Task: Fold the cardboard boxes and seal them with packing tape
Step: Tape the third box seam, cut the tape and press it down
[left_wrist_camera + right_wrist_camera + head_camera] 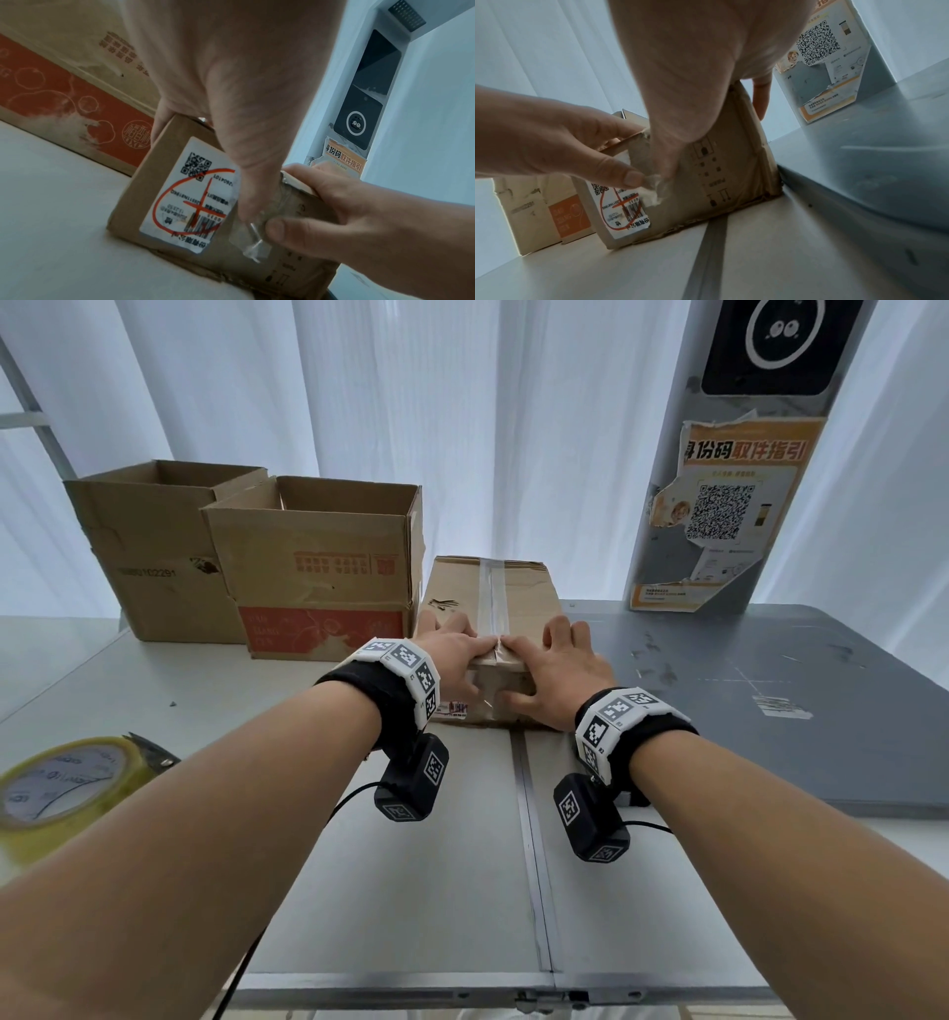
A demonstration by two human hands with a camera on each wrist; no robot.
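A closed cardboard box (493,608) sits at the centre of the head view on the white table (436,865), a strip of clear tape (490,598) running along its top seam. The left hand (452,649) and right hand (560,665) lie flat on the top, fingers spread, thumbs pressing the tape's crinkled end (250,243) down the near face — neither hand curls round anything. That face carries a white shipping label (190,194) with a QR code and barcode, crossed in red marker; its small print is unreadable. At left centre stand two open boxes: one (149,557) printed "102291", one (318,567) with an orange band. A tape roll (56,788) lies at lower left. An orange poster (719,516) at upper right — headed "身份码取件指引" — shows a QR code.
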